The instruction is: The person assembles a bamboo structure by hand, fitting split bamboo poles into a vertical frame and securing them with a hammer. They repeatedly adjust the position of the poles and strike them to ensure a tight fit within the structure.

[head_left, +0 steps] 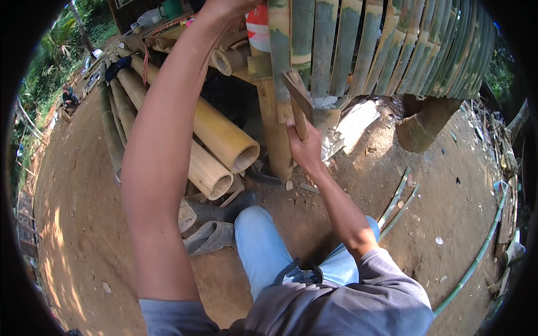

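My right hand [306,150] is closed round the wooden handle of a machete [297,92], whose broad blade points up and away. The blade stands in front of the lower end of an upright bamboo slat [278,56], at the left end of a row of green split-bamboo slats [364,50]. Whether blade and slat touch, I cannot tell. My left arm reaches up to the top edge, where my left hand [231,5] is partly cut off and its fingers are hidden. Close to that hand is a red and white container [258,31].
Thick bamboo poles [224,140] lie at the left, open ends toward me. A bamboo post [276,148] stands ahead. Dark rubber boots [210,238] lie near my knee. Thin green bamboo lengths [476,263] lie on the dirt at right. Someone [69,96] sits far left.
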Demonstrator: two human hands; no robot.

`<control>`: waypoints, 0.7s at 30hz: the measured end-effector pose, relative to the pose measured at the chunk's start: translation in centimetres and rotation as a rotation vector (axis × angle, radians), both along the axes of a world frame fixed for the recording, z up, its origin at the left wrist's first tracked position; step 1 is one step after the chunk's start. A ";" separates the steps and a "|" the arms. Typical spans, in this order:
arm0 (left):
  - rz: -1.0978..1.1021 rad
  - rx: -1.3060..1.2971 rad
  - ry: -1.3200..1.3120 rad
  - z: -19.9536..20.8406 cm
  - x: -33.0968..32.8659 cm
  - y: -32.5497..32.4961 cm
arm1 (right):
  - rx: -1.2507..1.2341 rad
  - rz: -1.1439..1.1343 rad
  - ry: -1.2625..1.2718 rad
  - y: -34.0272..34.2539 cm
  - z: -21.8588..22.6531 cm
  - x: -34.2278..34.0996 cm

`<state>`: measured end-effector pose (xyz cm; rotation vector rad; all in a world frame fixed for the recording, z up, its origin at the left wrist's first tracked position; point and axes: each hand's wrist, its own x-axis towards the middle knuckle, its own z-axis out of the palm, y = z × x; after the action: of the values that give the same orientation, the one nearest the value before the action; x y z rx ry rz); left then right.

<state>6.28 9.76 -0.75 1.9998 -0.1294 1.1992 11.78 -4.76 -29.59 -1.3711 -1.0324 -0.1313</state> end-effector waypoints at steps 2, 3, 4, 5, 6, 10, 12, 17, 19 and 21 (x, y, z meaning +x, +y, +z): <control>0.073 0.091 0.004 0.6 -1.1 -1.2 | 0.179 -0.003 -0.029 -1.0 -0.3 -0.8; 0.086 0.123 -0.018 1.0 -0.8 -0.7 | 0.176 -0.014 -0.038 -0.4 -0.9 -0.3; 0.097 0.152 -0.037 1.2 -0.5 -0.3 | 0.176 -0.024 -0.048 0.1 -1.4 0.1; -0.016 0.150 -0.076 0.9 0.0 0.0 | 0.042 -0.009 0.021 0.5 -1.1 0.8; -0.014 0.092 -0.048 0.0 0.3 0.1 | -0.092 0.005 0.091 0.4 -0.9 1.1; 0.008 -0.014 0.014 0.4 -0.5 -0.5 | 0.089 0.003 0.097 -0.9 0.2 -0.5; 0.024 0.075 -0.048 0.5 -0.4 0.1 | 0.149 -0.016 0.012 -0.3 0.3 -0.6; 0.136 0.039 0.020 0.2 -0.2 -0.3 | -0.144 -0.027 0.049 -0.3 -0.4 0.8; 0.077 0.056 -0.089 -0.9 0.0 -0.3 | -0.203 -0.011 0.057 -0.8 -0.9 0.6; 0.089 0.091 -0.048 -0.8 0.4 -0.1 | -0.235 0.028 0.076 -3.0 -0.2 0.5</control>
<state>6.73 9.65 -1.57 2.0750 -0.1215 1.3195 12.27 -7.76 -29.81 -1.5604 -1.0265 0.0641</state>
